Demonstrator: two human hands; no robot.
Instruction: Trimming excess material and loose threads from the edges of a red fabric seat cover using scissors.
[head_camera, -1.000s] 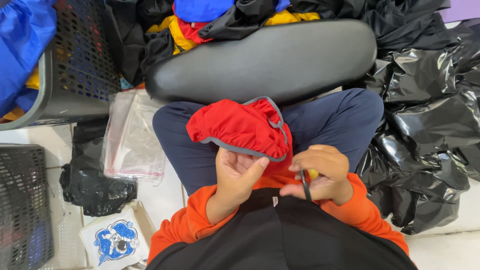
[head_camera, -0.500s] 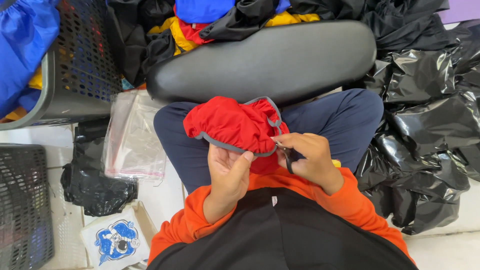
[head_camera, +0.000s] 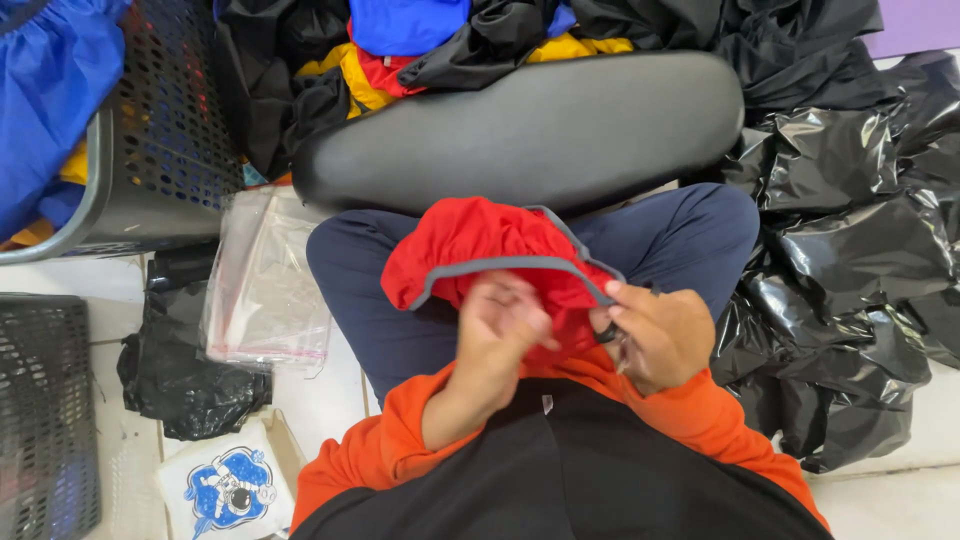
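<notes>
At the centre of the frame, the left hand (head_camera: 500, 330) is curling its fingers loosely into the red garment with grey trim (head_camera: 480, 250), which is lying on the person's lap. The right hand (head_camera: 655, 335) is pinching the garment's grey edge between thumb and fingers, clenched around a small dark tool (head_camera: 606, 333) too hidden to identify. A clear plastic bag (head_camera: 265, 285) is lying at left.

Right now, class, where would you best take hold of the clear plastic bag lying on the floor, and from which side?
Grip the clear plastic bag at its lower corner, coming from the bare white floor below. It lies flat, and that edge sits free beside the black bag.
</notes>
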